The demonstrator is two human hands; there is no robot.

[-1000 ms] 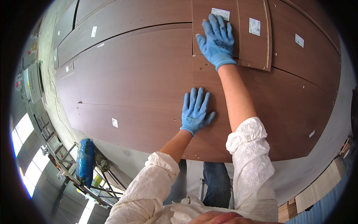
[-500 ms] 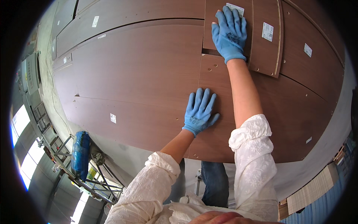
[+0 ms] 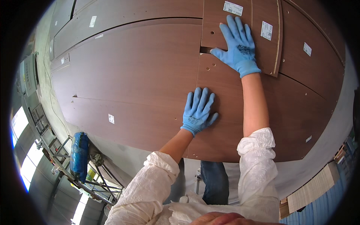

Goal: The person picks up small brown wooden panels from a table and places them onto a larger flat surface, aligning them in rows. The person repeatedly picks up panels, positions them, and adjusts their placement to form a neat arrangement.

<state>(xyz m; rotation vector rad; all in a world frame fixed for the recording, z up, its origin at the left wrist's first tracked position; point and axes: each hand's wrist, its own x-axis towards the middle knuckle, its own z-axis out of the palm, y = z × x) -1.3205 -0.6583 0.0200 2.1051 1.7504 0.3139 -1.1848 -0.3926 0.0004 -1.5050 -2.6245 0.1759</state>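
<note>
Both of my hands wear blue work gloves. My left hand (image 3: 197,111) lies with fingers spread on a large brown wood panel (image 3: 138,67), across from the seam with the brown panel at right (image 3: 262,123). Farther off, my right hand (image 3: 238,47) is spread over a small brown panel (image 3: 212,22), its thumb by a dark slot at that panel's near edge. Beside it lies a narrow brown panel (image 3: 267,54) with a white label (image 3: 266,30). Another white label (image 3: 233,8) shows beyond my right fingertips.
More brown panels (image 3: 311,71) lie at the right, some with labels and drilled holes. At lower left, a blue wrapped roll (image 3: 79,155) rests by a metal frame (image 3: 107,187). Stacked pale boards (image 3: 315,187) stand at lower right.
My right hand has slid back toward me and slightly right, its thumb now stretched out to the left. The far label and a hole are uncovered. My left hand stays in place.
</note>
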